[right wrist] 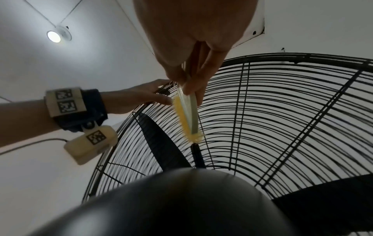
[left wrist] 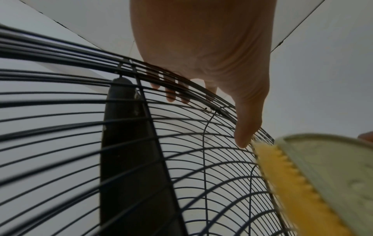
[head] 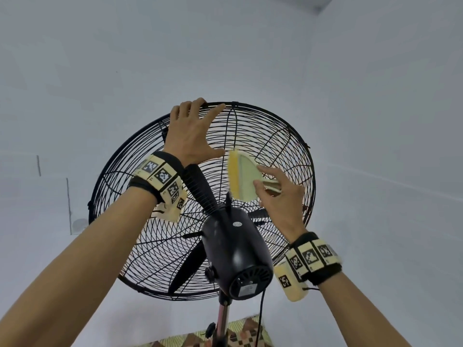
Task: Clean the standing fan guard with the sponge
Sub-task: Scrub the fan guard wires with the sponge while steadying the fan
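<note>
Left hand (head: 193,132): fingers hooked over the top rim of the fan guard (head: 283,151), thumb spread along the wires
Right hand (head: 280,194): pinches the sponge (head: 244,176) between thumb and fingers; yellow edge against the guard, just beside the left thumb
Motor housing (head: 235,249): below both hands

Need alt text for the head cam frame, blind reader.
Seen from behind a black standing fan, the right hand holds a yellow-edged sponge against the rear fan guard. The left hand grips the guard's top rim, above the motor housing.
</note>
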